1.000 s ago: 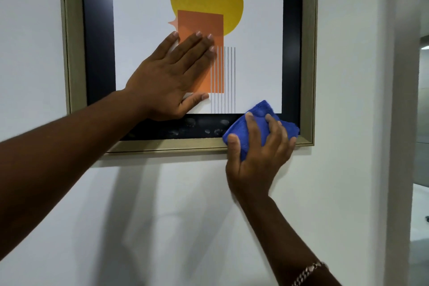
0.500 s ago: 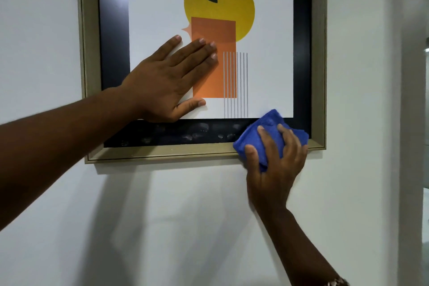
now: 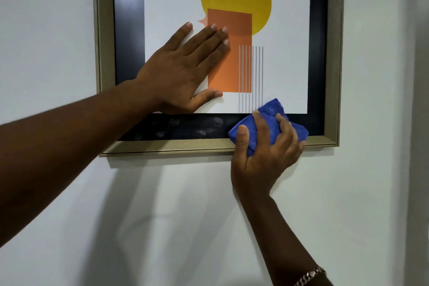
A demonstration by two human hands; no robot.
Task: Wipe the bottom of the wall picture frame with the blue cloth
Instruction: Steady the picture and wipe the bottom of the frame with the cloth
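Observation:
A picture frame (image 3: pixel 167 146) with a dull gold rim and a black inner border hangs on a white wall. Its print shows a yellow circle and an orange rectangle. My left hand (image 3: pixel 183 69) lies flat on the glass, fingers spread, holding nothing. My right hand (image 3: pixel 264 155) grips a folded blue cloth (image 3: pixel 271 121) and presses it against the frame's bottom edge, right of centre. Smudges mark the black bottom border (image 3: pixel 185 127) to the left of the cloth.
Bare white wall (image 3: pixel 162 216) stretches below and to both sides of the frame. A wall corner or door jamb (image 3: pixel 417 123) runs down the right edge. A chain bracelet (image 3: pixel 311 275) sits on my right wrist.
The cloth and my right hand stay near the frame's bottom right part, shifted slightly left along the edge. The view has moved, so the frame sits further right. My left hand stays flat on the glass.

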